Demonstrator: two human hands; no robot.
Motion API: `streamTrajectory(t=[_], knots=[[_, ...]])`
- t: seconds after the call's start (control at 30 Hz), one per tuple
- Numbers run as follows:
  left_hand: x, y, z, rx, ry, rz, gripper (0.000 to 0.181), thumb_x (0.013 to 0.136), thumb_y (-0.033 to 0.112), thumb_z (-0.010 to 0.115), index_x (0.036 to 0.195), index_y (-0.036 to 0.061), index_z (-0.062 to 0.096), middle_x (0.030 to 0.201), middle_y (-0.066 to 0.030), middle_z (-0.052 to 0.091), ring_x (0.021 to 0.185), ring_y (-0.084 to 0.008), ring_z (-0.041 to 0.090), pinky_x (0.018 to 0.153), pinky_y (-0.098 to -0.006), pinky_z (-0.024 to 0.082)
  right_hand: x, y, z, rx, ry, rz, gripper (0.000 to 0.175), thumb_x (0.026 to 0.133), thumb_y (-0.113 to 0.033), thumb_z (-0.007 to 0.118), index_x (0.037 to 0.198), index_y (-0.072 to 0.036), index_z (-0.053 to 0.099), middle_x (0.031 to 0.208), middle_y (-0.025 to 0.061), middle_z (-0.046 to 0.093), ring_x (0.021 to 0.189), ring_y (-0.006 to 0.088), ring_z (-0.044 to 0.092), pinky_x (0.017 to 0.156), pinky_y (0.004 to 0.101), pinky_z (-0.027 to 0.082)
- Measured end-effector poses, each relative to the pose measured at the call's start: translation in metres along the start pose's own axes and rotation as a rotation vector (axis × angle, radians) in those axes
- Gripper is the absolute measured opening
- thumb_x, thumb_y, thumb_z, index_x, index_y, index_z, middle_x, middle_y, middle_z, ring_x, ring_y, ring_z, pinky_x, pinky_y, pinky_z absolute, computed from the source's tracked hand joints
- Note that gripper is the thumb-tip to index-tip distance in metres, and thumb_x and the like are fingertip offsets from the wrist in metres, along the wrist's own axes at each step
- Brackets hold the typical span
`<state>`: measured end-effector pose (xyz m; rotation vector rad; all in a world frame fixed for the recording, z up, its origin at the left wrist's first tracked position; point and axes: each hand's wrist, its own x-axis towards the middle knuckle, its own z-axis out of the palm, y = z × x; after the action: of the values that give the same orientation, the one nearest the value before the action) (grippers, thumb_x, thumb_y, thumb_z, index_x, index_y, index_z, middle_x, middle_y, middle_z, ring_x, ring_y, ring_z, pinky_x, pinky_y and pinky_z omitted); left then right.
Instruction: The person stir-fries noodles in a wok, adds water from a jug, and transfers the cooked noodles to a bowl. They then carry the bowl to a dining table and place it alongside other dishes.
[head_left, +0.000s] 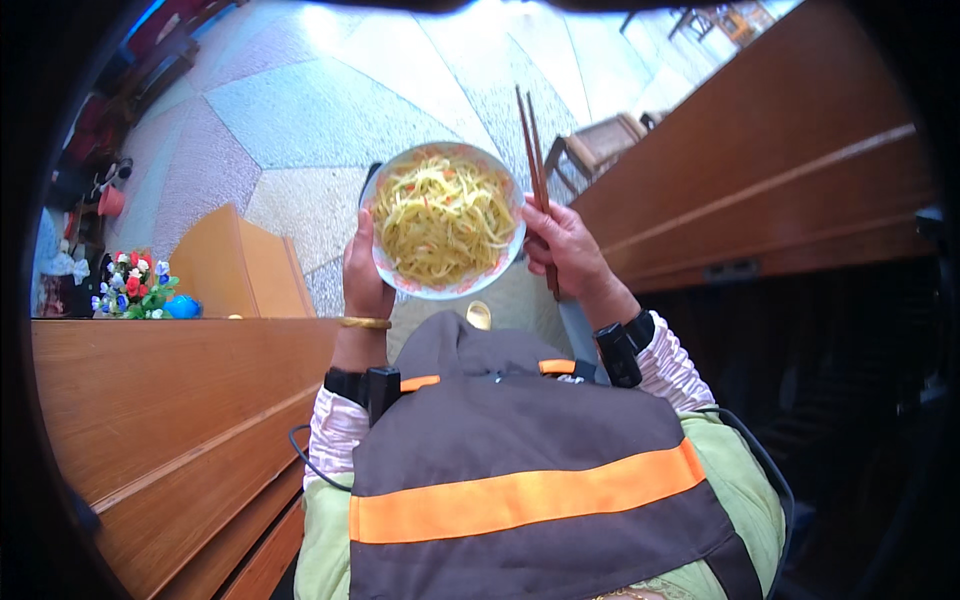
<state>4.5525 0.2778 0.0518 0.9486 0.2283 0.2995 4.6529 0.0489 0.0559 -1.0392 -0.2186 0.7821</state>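
A white plate with a pink-patterned rim (411, 287) is held up in front of my body, heaped with pale yellow shredded vegetable (442, 214) flecked with orange-red bits. My left hand (366, 270) grips its left edge, the thumb up along the rim. On the opposite edge, the fingertips of my right hand (559, 244) meet the rim. That same hand also clasps a pair of brown chopsticks (534, 150), whose tips point away from me. The fingers beneath the plate are hidden.
Brown wooden panels stand close on my left (180, 382) and right (750, 150). Beyond the plate, a wooden stool (600, 142) rests on the patterned stone floor (322, 112). Artificial flowers (135, 285) and a blue round object (182, 307) sit by the left panel's top edge.
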Motion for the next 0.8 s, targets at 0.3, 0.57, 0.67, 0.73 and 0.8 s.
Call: streamTrajectory(t=[0.3,0.57,0.67,0.73,0.8], knots=[[0.001,-0.017,0.003,-0.1,-0.013,0.07,0.05,0.099,0.036,0.035,0.129,-0.0028,0.041,0.126,-0.0145,0.051,0.113,-0.022,0.052,0.095,-0.0341,0.043,-0.013,-0.039,-0.055,-0.144,-0.028,-0.111,0.037,0.098,-0.026,0.04,0.128,-0.004,0.046,0.079,0.0119,0.067,0.04,-0.0007,0.027,0.04,0.0145,0.033],[-0.002,-0.003,-0.018,-0.058,-0.079,0.076,0.051,0.098,0.039,0.031,0.135,0.0036,0.035,0.134,-0.0157,0.044,0.121,-0.0283,0.045,0.102,-0.0423,0.036,-0.057,-0.014,-0.101,-0.056,0.106,-0.32,0.032,0.097,-0.02,0.041,0.12,0.0,0.052,0.076,0.011,0.066,0.04,-0.0003,0.03,0.04,0.0153,0.034],[0.007,-0.005,-0.022,-0.011,0.001,0.114,0.051,0.098,0.04,0.03,0.134,0.0038,0.035,0.134,-0.0149,0.044,0.121,-0.0286,0.045,0.103,-0.0428,0.036,-0.059,0.006,-0.11,-0.078,0.155,-0.262,0.031,0.097,-0.019,0.041,0.119,0.0,0.052,0.075,0.0105,0.066,0.04,-0.0001,0.029,0.04,0.0157,0.034],[0.01,-0.009,-0.03,-0.027,0.038,0.064,0.052,0.098,0.041,0.03,0.135,0.0047,0.035,0.134,-0.0142,0.044,0.122,-0.0288,0.044,0.103,-0.0432,0.036,-0.066,0.018,-0.111,-0.064,0.183,-0.251,0.031,0.097,-0.019,0.041,0.119,0.0,0.053,0.075,0.0103,0.065,0.04,0.0001,0.029,0.04,0.0157,0.034],[0.015,-0.014,-0.04,-0.048,0.004,0.063,0.052,0.098,0.041,0.031,0.135,0.0049,0.034,0.134,-0.0141,0.044,0.122,-0.0283,0.044,0.102,-0.0427,0.036,-0.073,0.027,-0.108,-0.07,0.224,-0.238,0.031,0.097,-0.02,0.042,0.118,-0.001,0.053,0.073,0.0102,0.064,0.04,0.0005,0.028,0.04,0.0159,0.033]])
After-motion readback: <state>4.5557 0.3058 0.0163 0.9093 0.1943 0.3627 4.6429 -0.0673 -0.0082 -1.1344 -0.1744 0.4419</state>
